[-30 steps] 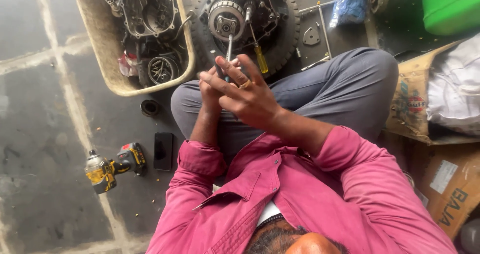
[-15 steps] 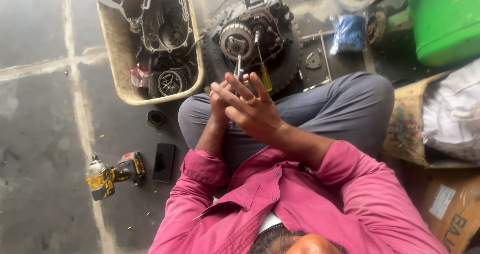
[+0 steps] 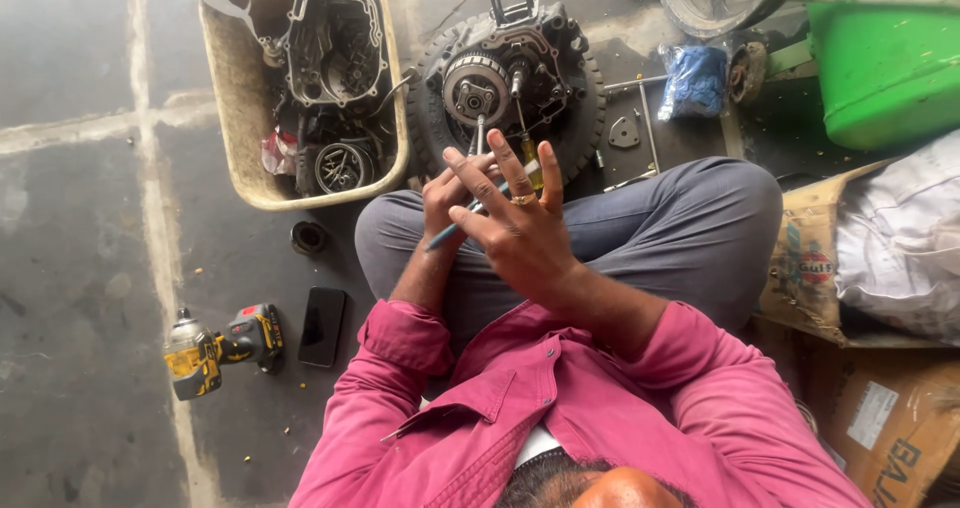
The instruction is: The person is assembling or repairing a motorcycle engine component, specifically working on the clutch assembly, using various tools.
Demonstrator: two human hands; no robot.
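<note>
The person sits on the dark floor (image 3: 80,268) in a pink shirt (image 3: 560,408) and grey trousers (image 3: 660,228), with legs folded; both hands are up in front of the chest, over the lap. The right hand (image 3: 525,233) is in front, with its fingers long and spread apart like a fan, and a gold ring (image 3: 524,199) sits on one finger; the left hand (image 3: 447,196) is tucked just behind it and touching it; its fingers are curled, but I cannot tell just how they grip. A thin blue-green stick tool (image 3: 455,228) pokes out between the two hands, slanting down to the left; it is held up in the air above the knees.

On the floor to the left lie a yellow and black power drill (image 3: 215,348) and, just beside it, a flat black phone (image 3: 322,326); a small black ring part (image 3: 308,236) sits a bit further off.

Past the knees sits a round engine (image 3: 510,78) on a black tyre (image 3: 590,118); next to it, on the left, is a dirty tan tub (image 3: 235,118) full of metal engine parts. On the right are a blue bag (image 3: 695,80), a big green tub (image 3: 885,58), a white sack (image 3: 900,238) and brown boxes (image 3: 880,418).
</note>
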